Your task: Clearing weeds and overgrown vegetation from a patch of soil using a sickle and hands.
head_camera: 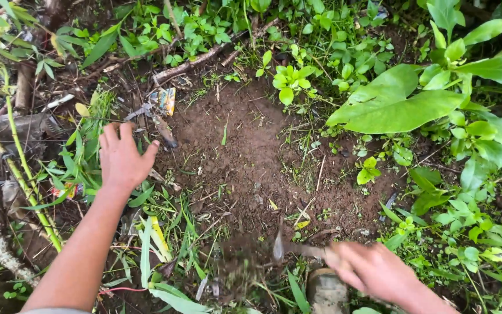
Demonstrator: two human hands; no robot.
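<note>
My left hand rests flat on the ground at the left edge of a bare patch of brown soil, fingers spread, holding nothing. My right hand is at the bottom right, closed around the handle of a small digging tool. The tool's blade is blurred and points left over the soil's near edge, with a smear of dirt or roots beside it.
Grass and weeds ring the patch. Broad green leaves stand at the right. A stick lies at the back, litter wrappers near it, and a green stalk runs along the left. A boot toe shows at the bottom.
</note>
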